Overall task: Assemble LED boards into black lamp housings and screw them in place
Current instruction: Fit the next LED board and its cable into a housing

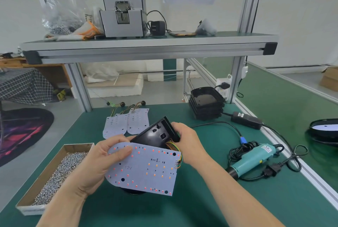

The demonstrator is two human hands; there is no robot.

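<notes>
My left hand [102, 161] pinches the LED board [146, 170] by its curved edge at centre frame, thumb on its face. My right hand [188, 140] grips the tilted black lamp housing [155, 133] just above, and wires [180, 159] link the two. The board looks thin, light, stiff and fragile, so I'd hold its edges, never the LEDs. The green desk [201, 203] carries a screw box [54, 172] lower left and a screwdriver [256, 159] at right.

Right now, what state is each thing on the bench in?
Board: out of housing, wires run to it, left hand pinching its edge.
Housing: tilted, in right hand.
Screwdriver: lying idle on table.
Spare boards: flat on table.
Housing stack: nested, top one empty.
Screw box: open, holding screws.
</notes>
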